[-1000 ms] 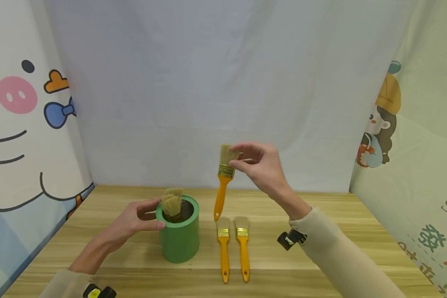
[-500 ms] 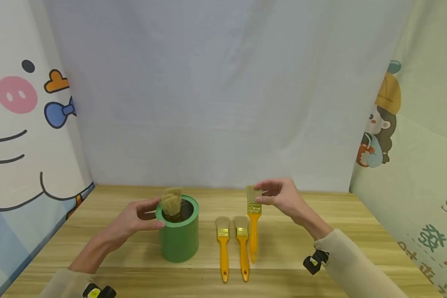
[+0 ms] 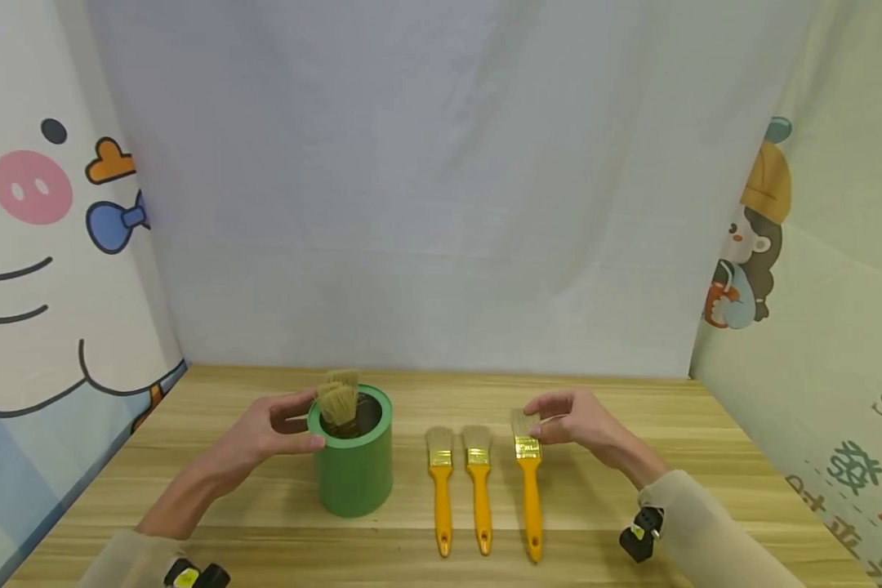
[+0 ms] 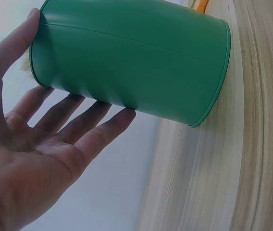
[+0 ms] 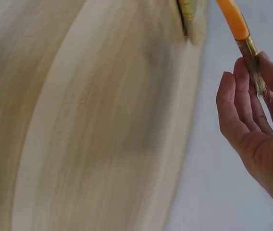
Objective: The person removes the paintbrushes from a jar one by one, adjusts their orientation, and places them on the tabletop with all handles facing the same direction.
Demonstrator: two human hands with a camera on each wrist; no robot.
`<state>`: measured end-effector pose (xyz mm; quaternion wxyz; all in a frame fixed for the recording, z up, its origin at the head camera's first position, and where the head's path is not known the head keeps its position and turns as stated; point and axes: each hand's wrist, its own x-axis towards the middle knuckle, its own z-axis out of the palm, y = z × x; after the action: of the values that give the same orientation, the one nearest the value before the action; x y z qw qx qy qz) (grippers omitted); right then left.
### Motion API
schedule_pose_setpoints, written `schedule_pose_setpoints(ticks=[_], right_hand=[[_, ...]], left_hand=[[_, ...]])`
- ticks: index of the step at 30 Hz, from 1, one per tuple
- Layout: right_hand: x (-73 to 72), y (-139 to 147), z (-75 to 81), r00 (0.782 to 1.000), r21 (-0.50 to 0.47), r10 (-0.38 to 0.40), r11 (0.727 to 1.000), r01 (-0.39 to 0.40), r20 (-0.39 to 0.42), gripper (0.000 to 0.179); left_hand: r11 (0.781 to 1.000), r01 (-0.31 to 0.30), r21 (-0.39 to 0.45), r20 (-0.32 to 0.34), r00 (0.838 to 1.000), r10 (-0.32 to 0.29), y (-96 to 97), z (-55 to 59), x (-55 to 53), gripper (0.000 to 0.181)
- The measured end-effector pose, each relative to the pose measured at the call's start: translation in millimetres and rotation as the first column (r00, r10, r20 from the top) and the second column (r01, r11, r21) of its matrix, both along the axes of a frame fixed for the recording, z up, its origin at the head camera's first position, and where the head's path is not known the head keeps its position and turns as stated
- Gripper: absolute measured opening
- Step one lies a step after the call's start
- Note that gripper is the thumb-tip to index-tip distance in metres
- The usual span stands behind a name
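My left hand (image 3: 253, 434) steadies a green can (image 3: 355, 480) standing upright on the table. In the left wrist view its thumb lies at the can's rim and the fingertips (image 4: 126, 115) rest along the side. Bristle heads of paintbrushes (image 3: 336, 403) stick up out of the can, handles hidden inside. To the right, my right hand (image 3: 584, 426) pinches a paintbrush (image 3: 532, 500) by its pale bristles, its orange handle pointing toward me, low over the wood. Two matching paintbrushes, one on the left (image 3: 443, 498) and one in the middle (image 3: 481, 498), lie side by side, bristles away from me.
The wooden table (image 3: 595, 523) runs back to a pale grey cloth (image 3: 426, 204). Printed cartoon sheets hang at the left (image 3: 37, 294) and the right (image 3: 830, 327). Each wrist wears a small black camera.
My right hand has come down and to the right with the paintbrush, from above the table to beside the two lying brushes. My left hand and the can have stayed put.
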<state>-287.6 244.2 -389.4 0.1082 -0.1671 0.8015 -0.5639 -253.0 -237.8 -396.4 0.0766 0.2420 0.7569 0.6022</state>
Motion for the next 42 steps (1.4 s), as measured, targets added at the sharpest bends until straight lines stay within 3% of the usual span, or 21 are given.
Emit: schedule_pose_setpoints(ticks=[10,23,42], right_hand=[[-8.7,1,-18.1,1.000,0.038,0.007,0.999,-0.007,0.010,0.036],[-17.9,-5,-33.0,0.997,0.166,0.002,0.986,0.011,-0.075,0.034],[-22.3,-9,-42.6,0.989,0.276,-0.014,0.959,0.055,-0.147,0.029]], left_hand=[[1.000,0.002,0.000,0.007,1.000,-0.002,0.7,2.0,-0.7,0.080],[1.000,0.004,0.005,0.013,1.000,-0.004,0.3,2.6,0.1,0.081],[1.000,0.002,-0.007,0.014,1.000,-0.002,-0.1,2.3,1.3,0.081]])
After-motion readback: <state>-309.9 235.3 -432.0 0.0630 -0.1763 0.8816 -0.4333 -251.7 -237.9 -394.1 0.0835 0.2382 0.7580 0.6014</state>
